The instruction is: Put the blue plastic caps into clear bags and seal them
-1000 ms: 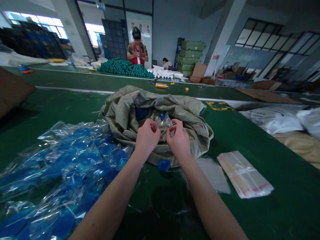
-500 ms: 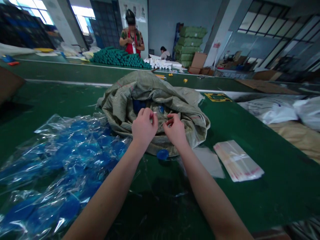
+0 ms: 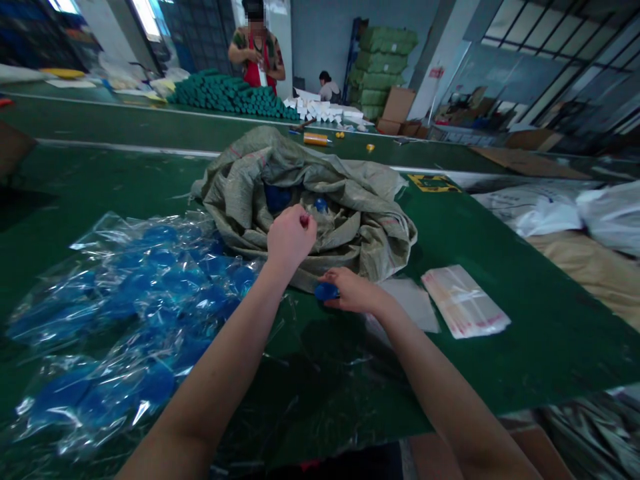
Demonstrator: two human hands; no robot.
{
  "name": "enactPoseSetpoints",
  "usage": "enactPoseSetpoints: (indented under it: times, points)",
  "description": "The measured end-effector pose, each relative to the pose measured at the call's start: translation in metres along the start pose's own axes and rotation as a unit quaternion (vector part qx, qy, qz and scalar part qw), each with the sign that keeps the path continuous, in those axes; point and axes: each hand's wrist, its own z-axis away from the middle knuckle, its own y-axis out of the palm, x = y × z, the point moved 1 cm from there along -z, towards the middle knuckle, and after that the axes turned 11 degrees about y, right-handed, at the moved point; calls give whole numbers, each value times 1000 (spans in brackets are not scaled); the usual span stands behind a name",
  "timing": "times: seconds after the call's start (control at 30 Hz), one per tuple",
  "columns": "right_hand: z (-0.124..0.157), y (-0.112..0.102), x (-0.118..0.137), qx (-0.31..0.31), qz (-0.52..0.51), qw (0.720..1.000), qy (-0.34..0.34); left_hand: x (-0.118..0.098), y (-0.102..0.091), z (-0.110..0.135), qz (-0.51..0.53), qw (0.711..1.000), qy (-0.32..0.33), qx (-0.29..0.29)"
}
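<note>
My left hand [image 3: 289, 237] is raised in front of a crumpled grey-green woven sack [image 3: 350, 207], its fingers pinched on a thin clear plastic bag that is hard to make out. Lower down, my right hand [image 3: 347, 291] rests on the green table [image 3: 500, 267] with its fingers closed on a small round blue piece [image 3: 325, 291]. More blue pieces [image 3: 278, 197] show inside the sack's opening.
A heap of clear bags holding blue pieces [image 3: 130, 300] covers the table on my left. A stack of empty clear bags [image 3: 465, 301] lies right of my hand. White sacks [image 3: 565, 213] are at far right. A person [image 3: 256, 50] stands at a far table by green rolls [image 3: 225, 100].
My right hand has dropped from the clear bag in front of the sack down to the table and closed on the blue piece. The left hand stays raised.
</note>
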Motion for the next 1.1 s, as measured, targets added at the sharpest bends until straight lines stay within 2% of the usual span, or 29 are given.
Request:
enactPoseSetpoints:
  times: [0.1, 0.2, 0.3, 0.37, 0.43, 0.53, 0.63, 0.9, 1.1]
  points:
    - [6, 10, 0, -33, 30, 999, -15, -2, -1, 0, 4, 1000, -8, 15]
    - [14, -2, 4, -123, -113, 986, -2, -4, -3, 1, 7, 999, -18, 27]
    - [18, -19, 11, -237, -312, 919, 45, -6, -4, 1, 9, 999, -16, 31]
    - [17, -26, 16, -300, -369, 877, 62, -8, -4, 1, 10, 999, -15, 38]
    - [15, -29, 22, -349, -343, 869, 68, -8, -4, 1, 11, 999, -15, 43]
    - [10, -33, 29, -407, -230, 881, 71, -8, -4, 1, 19, 999, -13, 46]
    - [6, -33, 33, -446, -147, 880, 67, -8, -4, 0, 26, 998, -13, 52]
    - [-6, -25, 38, -448, -40, 891, 62, -13, -7, 0, 17, 997, -20, 78]
    - [-8, -19, 38, -464, -8, 884, 58, -13, -7, 0, 12, 996, -27, 84]
